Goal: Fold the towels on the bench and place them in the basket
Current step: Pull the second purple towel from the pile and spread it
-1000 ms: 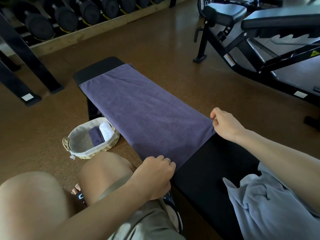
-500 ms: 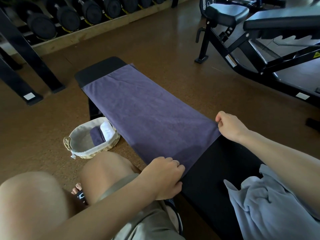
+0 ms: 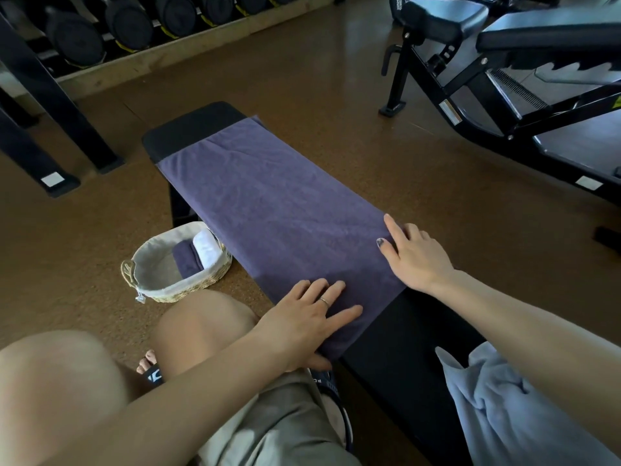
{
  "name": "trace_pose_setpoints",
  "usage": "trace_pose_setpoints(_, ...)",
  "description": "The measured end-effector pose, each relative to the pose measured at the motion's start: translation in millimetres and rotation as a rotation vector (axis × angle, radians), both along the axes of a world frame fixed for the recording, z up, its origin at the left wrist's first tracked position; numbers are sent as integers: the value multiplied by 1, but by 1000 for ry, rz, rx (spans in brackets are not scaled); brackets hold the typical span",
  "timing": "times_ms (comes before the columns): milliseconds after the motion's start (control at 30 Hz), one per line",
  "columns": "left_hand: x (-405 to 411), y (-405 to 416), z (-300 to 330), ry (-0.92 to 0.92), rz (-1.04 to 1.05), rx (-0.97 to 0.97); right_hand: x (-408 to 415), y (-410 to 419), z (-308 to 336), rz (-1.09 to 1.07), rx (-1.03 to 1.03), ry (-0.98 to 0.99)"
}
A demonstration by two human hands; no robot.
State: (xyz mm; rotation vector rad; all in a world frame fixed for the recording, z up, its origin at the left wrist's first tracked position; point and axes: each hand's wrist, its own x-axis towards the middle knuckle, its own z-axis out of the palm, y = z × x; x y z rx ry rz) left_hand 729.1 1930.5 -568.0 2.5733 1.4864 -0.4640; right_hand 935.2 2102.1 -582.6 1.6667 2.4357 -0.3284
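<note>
A purple towel (image 3: 268, 203) lies spread flat along the black bench (image 3: 403, 348). My left hand (image 3: 309, 317) rests flat on the towel's near left corner, fingers straight. On the towel's near right edge lies my right hand (image 3: 413, 253), also flat with fingers spread. A crumpled light blue towel (image 3: 514, 412) sits on the bench at the lower right, partly under my right forearm. The woven basket (image 3: 158, 287) stands on the floor left of the bench, with a folded purple towel (image 3: 186, 260) and a folded white towel (image 3: 208, 245) inside.
My bare knees fill the lower left, close to the basket. A black incline bench frame (image 3: 487, 95) stands at the upper right. A dumbbell rack (image 3: 134, 25) runs along the back wall, and its black legs (image 3: 50, 105) reach onto the brown floor at left.
Both hands let go of the towel's near corners, which they pinched before, and now lie flat on the cloth. The towel's near edge has settled on the bench.
</note>
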Motion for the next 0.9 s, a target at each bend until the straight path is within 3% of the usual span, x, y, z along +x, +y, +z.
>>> trace_pose_setpoints(133,5,9,9,-131,66,-14,-1,0,6,37,87,-18)
trace_pose_setpoints(367,6,22,-6,15,-74,-76,3,-12,-6,111,43,-17)
trace_pose_setpoints(600,10,15,-14,109,-111,0,-13,-10,-4,166,57,-7)
trace_pose_setpoints(667,8,15,-14,62,-115,-36,-19,-7,-1,169,72,-10)
trace_pose_setpoints(767,-7,25,1,-170,-92,-127,-43,2,12,220,141,39)
trace_pose_setpoints(833,-25,40,13,-265,34,-102,-66,11,17,250,125,95)
trace_pose_setpoints(900,-53,60,22,-247,217,-41,-92,26,18,261,96,128)
